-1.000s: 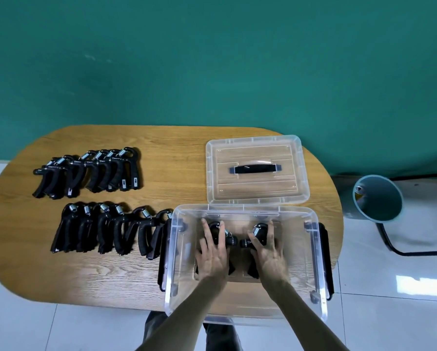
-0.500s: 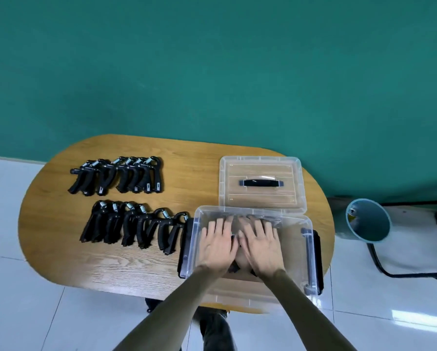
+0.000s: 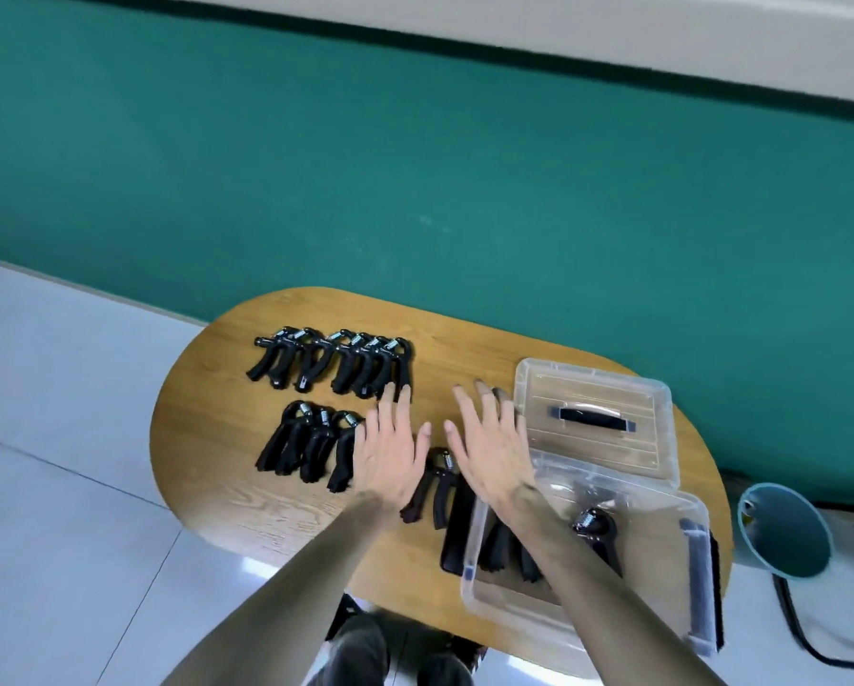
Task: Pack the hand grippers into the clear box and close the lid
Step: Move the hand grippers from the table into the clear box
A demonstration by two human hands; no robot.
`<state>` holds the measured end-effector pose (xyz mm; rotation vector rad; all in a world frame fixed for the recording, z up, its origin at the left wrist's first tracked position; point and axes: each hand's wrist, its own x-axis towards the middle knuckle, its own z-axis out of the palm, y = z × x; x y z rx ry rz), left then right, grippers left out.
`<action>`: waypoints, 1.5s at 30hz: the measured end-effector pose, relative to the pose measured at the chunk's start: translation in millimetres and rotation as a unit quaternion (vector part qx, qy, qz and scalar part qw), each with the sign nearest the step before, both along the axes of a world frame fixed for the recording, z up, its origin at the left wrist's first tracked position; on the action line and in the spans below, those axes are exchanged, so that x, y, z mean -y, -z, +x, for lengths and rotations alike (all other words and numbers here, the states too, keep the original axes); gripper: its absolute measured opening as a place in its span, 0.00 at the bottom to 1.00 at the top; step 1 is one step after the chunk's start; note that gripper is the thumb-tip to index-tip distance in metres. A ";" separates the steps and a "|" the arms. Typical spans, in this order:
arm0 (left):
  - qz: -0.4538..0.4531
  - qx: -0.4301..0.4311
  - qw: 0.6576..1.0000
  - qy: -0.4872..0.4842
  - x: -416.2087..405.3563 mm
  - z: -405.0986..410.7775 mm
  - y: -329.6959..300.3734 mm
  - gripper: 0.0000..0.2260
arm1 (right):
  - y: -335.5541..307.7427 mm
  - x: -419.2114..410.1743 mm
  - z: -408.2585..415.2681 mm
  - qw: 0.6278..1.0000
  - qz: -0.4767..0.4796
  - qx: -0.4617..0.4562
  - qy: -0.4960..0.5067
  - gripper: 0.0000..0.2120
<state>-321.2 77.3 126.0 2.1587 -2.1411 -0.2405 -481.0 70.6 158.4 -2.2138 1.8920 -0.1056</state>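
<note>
Green wall runs behind a rounded wooden table [image 3: 217, 467] that stands on a pale tiled floor. I see both hands out over the table, flat and spread wide, palms down, holding nothing.

My left hand [image 3: 390, 450] hangs over the near row of hand grippers [image 3: 306, 445], and its fingers cover the right end of that row. I cannot tell if it touches them or just floats above. My right hand [image 3: 489, 448] is just beside the left one, with its fingertips close to the lid [image 3: 596, 418]. It also seems to be in the air, with its arm crossing over the clear box [image 3: 588, 606].

One hand gripper [image 3: 432, 490] lies between my two wrists, spring end away from me and handles pointing back at me. The near row lies the same way, long sides running from far to near. The far row of hand grippers [image 3: 333, 361] lies side by side too, springs at the far end and handles coming toward me.

Open and near the right end of the table sits the clear box. Inside it I can see another hand gripper [image 3: 596, 534], spring toward the far side, and dark handles of more beside my arm. The lid lies flat on the table just behind the box, black handle up.

A blue-green bin [image 3: 786, 529] stands on the floor to the right.
</note>
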 end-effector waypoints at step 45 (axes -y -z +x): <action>0.168 -0.038 0.984 -0.042 67.0 227.1 183.0 0.33 | 212.8 164.8 151.0 0.988 0.132 0.060 0.055 0.31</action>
